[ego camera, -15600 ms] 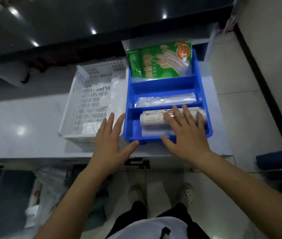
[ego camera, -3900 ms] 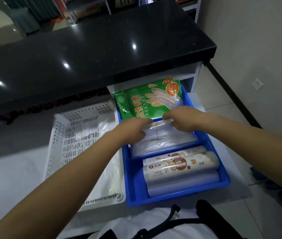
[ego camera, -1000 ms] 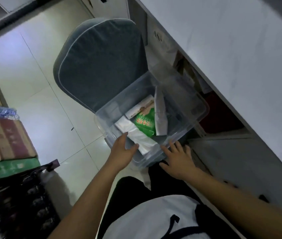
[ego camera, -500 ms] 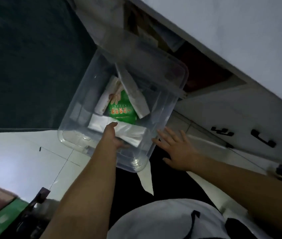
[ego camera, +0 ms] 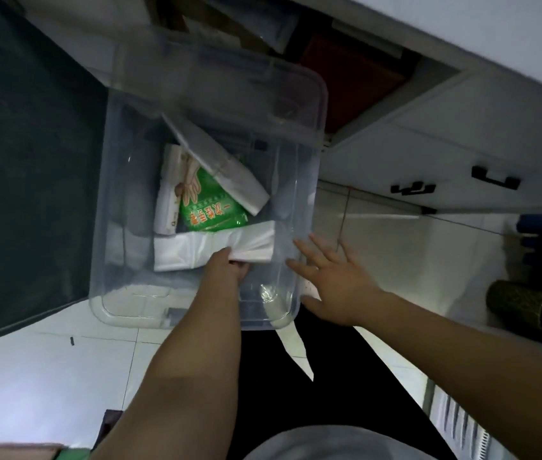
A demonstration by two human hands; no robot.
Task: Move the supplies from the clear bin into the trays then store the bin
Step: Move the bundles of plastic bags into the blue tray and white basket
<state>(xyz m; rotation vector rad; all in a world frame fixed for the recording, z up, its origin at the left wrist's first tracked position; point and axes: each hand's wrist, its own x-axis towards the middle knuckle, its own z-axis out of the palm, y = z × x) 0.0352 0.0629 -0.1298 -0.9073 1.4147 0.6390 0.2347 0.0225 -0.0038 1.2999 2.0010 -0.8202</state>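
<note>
Supplies lay inside the clear bin (ego camera: 130,303), which sat on the tiled floor (ego camera: 47,360) between a dark upholstered seat (ego camera: 24,161) on one side and a white cabinet (ego camera: 428,154) with black handles (ego camera: 495,180) on the other. Nearest the person was a white folded pack (ego camera: 196,250) stretched across the bin's floor; the left hand (ego camera: 226,263) had reached over the near rim and its fingers curled around the pack's near edge, grasping it. Beyond that pack lay a green packet (ego camera: 209,207) printed with a glove picture, partly covered by another white pack (ego camera: 223,167) that slanted across its far end, and a pale packet (ego camera: 166,194) lay just beside the green one on the seat side. The right hand (ego camera: 332,277) hung outside the bin, against its right wall near the corner, with the fingers spread and straight, gripping nothing; whether the fingertips actually touched the wall could not be told. Both bare forearms stretched down from the bottom of the view over dark trousers (ego camera: 329,376).
</note>
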